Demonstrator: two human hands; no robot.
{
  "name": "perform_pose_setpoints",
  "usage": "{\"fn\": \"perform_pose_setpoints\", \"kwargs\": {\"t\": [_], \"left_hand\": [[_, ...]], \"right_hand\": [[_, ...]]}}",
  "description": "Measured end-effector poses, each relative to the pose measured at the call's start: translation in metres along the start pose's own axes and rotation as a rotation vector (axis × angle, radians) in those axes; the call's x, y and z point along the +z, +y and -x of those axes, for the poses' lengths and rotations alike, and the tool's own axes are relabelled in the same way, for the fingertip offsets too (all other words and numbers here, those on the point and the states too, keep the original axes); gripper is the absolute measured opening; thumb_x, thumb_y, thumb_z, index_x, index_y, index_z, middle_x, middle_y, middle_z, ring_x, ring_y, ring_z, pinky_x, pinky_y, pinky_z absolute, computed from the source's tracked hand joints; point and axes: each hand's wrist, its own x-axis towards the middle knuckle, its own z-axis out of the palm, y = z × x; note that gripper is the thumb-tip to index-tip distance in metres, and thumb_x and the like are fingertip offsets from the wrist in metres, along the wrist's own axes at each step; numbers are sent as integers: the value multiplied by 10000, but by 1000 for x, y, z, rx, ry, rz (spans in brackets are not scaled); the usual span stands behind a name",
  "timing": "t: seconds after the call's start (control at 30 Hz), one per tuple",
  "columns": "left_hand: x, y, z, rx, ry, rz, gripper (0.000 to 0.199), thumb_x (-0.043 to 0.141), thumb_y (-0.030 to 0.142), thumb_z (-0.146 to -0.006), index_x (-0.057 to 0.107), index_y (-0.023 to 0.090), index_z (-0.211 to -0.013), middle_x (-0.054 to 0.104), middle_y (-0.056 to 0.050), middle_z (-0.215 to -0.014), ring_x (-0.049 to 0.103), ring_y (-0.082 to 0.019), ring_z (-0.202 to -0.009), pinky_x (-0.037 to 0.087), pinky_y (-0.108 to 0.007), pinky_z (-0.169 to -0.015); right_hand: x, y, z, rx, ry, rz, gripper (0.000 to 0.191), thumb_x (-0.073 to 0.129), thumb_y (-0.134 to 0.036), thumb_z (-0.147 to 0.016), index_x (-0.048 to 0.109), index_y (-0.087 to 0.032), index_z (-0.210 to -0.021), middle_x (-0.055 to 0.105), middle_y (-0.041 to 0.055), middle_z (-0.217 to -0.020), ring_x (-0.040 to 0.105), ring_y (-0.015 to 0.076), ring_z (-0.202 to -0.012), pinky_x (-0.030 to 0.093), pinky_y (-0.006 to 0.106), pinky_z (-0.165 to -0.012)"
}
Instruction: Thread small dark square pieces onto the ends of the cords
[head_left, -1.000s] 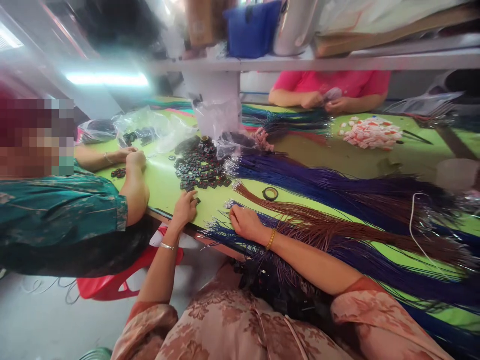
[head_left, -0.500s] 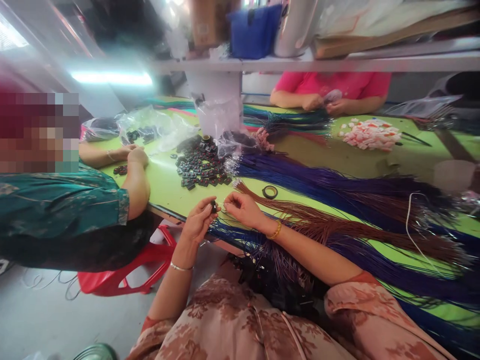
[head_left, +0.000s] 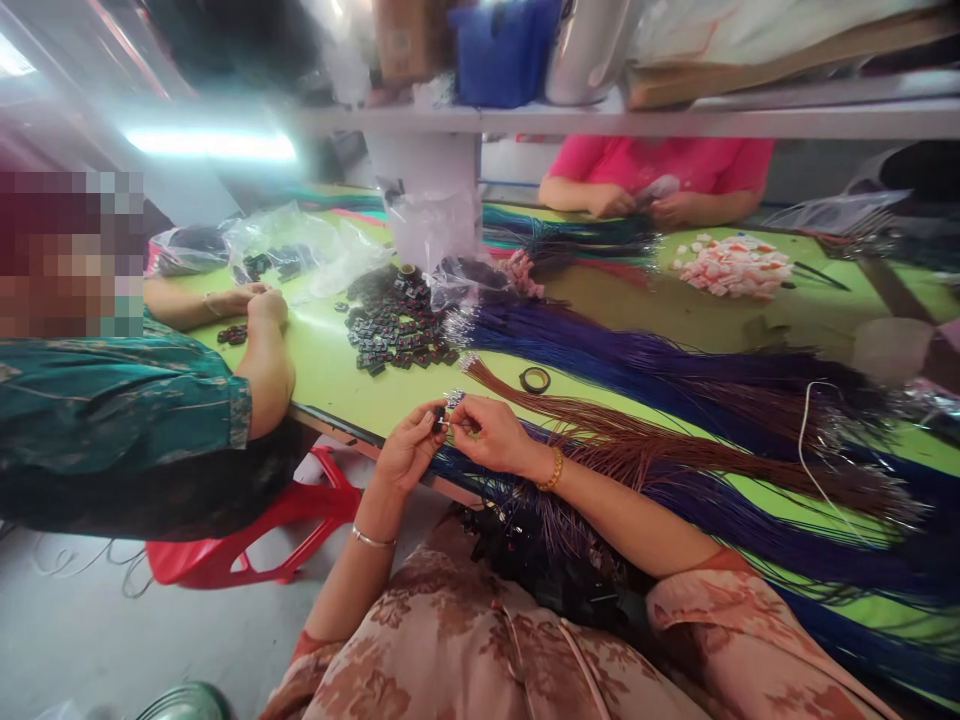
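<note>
Between the thumb and fingers of my left hand point(head_left: 407, 447) is a small black connector housing point(head_left: 439, 420). My right hand point(head_left: 491, 432) is closed in a pinch right beside it, on the thin end of a wire point(head_left: 448, 424) whose metal tip meets the housing; whether it is inside I cannot tell. Under and behind my hands lie bundles of blue wires point(head_left: 675, 500) and brown wires point(head_left: 637, 440) with bare metal ends. A heap of black housings point(head_left: 397, 325) lies on the green table point(head_left: 322, 370) beyond my left hand.
A roll of black tape point(head_left: 535, 380) lies past my right hand. A co-worker in a green shirt point(head_left: 135, 410) sits at left by a red stool point(head_left: 262, 530). Another in pink point(head_left: 660, 175) works across the table, near pale connectors point(head_left: 735, 268). A shelf point(head_left: 675, 122) hangs overhead.
My hands have come together: the wire tip in my right hand now meets the black housing in my left. The whole view has shifted slightly.
</note>
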Motion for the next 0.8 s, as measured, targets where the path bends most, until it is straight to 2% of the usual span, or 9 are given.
{"fn": "perform_pose_setpoints", "kwargs": {"t": [0.3,0.5,0.63,0.8], "left_hand": [[-3,-3,-1,-13,22,-31,240,739,179,-735,702,129,-967,709,-56,-864,639,-103,-704,520,-197,-676],[-4,-8,-2,40,90,-87,281,779,197,-696,688,144,-956,696,-29,-788,631,-92,-686,503,-192,-662],[-1,-17,-2,104,122,-116,322,811,220,-655,673,149,-937,683,-14,-746,610,-88,-631,484,-205,-625],[2,-24,-2,159,207,-94,307,819,240,-638,664,161,-891,695,-21,-811,635,-112,-717,500,-244,-719]], "right_hand": [[2,4,1,-45,-16,60,41,541,-138,-756,536,-179,-761,571,15,-695,474,132,-634,342,249,-607],[1,2,0,102,-69,6,30,559,-148,-750,557,-177,-755,580,5,-696,470,117,-618,332,231,-588],[6,4,1,141,-60,-20,30,571,-167,-755,559,-174,-728,572,-1,-675,454,111,-601,312,229,-574],[6,10,1,153,-76,-42,66,553,-196,-802,583,-167,-751,590,4,-681,461,109,-599,311,228,-579]]}}
